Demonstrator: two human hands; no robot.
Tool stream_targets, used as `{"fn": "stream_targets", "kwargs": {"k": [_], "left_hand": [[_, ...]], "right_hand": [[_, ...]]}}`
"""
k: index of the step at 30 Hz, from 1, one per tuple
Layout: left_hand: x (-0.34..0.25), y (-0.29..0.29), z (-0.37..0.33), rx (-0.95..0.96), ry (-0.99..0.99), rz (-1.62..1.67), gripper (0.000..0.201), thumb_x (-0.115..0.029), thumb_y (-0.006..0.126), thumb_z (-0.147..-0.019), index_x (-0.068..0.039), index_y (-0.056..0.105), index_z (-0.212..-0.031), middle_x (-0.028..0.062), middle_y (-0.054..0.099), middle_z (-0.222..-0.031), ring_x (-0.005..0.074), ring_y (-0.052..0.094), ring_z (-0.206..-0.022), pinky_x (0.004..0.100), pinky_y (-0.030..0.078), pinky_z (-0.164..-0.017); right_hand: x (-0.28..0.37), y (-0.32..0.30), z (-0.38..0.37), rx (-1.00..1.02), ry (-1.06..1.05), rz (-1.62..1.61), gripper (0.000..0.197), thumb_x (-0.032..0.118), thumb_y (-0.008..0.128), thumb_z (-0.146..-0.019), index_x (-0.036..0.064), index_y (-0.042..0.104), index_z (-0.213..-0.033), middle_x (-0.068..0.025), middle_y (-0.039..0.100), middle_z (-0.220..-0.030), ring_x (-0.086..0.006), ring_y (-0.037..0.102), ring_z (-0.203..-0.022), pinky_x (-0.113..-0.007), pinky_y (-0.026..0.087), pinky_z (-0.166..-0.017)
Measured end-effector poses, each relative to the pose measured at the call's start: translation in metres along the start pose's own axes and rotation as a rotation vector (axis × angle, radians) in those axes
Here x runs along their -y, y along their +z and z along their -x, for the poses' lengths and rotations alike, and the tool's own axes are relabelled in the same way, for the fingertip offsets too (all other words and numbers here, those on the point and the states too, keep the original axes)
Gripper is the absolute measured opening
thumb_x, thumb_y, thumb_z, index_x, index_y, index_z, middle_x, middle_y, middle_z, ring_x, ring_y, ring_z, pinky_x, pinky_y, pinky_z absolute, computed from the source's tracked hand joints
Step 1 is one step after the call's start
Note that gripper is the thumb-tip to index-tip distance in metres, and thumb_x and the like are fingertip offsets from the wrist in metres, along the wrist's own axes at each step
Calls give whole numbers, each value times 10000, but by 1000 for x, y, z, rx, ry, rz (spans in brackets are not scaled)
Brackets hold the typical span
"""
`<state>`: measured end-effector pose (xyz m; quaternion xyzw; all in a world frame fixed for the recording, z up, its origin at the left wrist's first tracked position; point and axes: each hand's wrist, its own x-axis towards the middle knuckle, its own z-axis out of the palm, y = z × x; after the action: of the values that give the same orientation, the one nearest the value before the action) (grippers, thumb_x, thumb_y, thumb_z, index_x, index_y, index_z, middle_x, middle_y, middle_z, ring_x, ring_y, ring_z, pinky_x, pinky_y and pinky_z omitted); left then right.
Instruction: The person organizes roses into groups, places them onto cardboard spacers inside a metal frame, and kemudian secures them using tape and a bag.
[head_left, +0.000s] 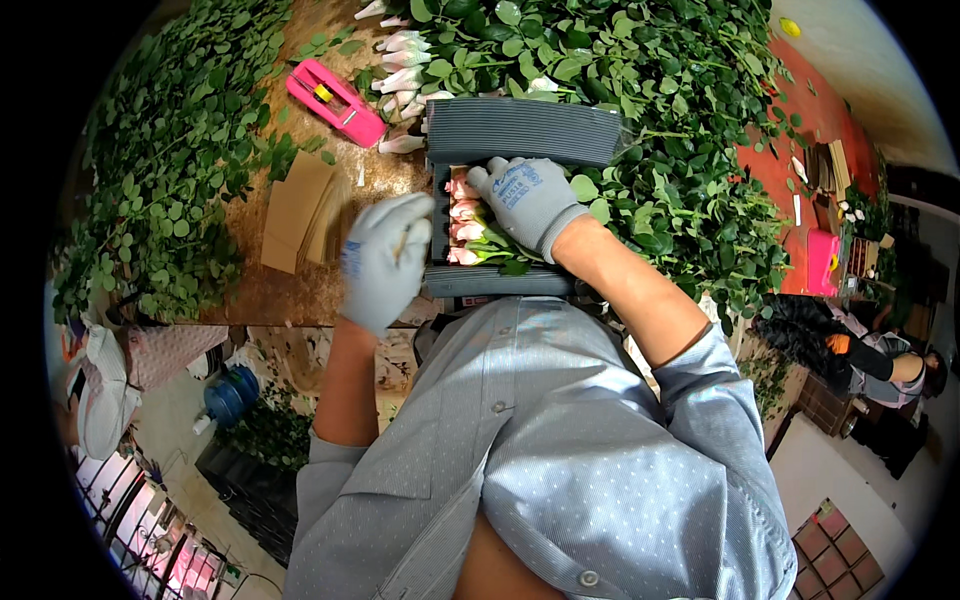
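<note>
Pink roses [465,212] lie in a row, heads to the left, inside a dark ribbed holder [525,130] with raised sides. My right hand [525,200], in a grey work glove, is over their stems. Its fingers are bent down and closed at the uppermost rose of the row. Just left of the holder is my left hand [388,262], gloved alike, with its fingers curled in. Whatever it may hold is hidden. Brown cardboard sheets [298,212] are stacked beside it on the worn wooden table [235,285].
A pink tape dispenser [335,103] lies beyond the cardboard. Flowers with wrapped white heads [402,80] and leafy stems [670,60] are heaped behind the holder and rightward. More greenery [160,170] covers the left side. At far right, a person [890,375] works.
</note>
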<state>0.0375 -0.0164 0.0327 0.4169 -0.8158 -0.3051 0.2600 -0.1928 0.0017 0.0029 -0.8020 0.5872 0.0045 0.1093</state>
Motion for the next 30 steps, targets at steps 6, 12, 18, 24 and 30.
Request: {"fn": "stream_targets", "kwargs": {"k": [6,12,18,24,30], "left_hand": [[-6,-2,-3,97,72,-97,269,-126,634,-940,-4,737,-1155,168,721,-1205,355,657,-1099,443,512,-993],[-23,41,-1,208,156,-243,300,-122,647,-880,-17,705,-1155,138,668,-1289,351,616,-981,477,507,-880],[-18,48,1,239,193,-410,267,-176,659,-889,-76,695,-1133,67,637,-1308,285,579,-1055,455,485,-854],[-21,45,-2,252,214,-406,191,-171,650,-883,-66,679,-1040,68,643,-1217,283,573,-1001,455,474,-811],[-17,47,0,240,211,-398,360,-168,648,-845,-68,694,-1188,64,646,-1270,278,566,-966,443,472,-803]], "right_hand": [[3,-7,0,23,12,-6,196,163,584,-956,118,618,-1144,-129,696,-1033,-339,731,-923,-469,587,-733],[2,0,4,-48,0,-18,185,184,568,-959,133,626,-1127,-113,687,-1011,-317,722,-918,-462,568,-744],[1,-1,5,-36,0,-36,212,221,587,-949,124,619,-1135,-111,679,-1002,-306,711,-900,-458,561,-725],[2,-3,5,-31,-34,4,232,221,581,-956,95,626,-1146,-115,684,-992,-296,711,-883,-440,555,-725],[-21,-77,4,-128,-131,-149,232,242,615,-959,82,637,-1125,-124,677,-1034,-315,705,-932,-443,554,-779]]}}
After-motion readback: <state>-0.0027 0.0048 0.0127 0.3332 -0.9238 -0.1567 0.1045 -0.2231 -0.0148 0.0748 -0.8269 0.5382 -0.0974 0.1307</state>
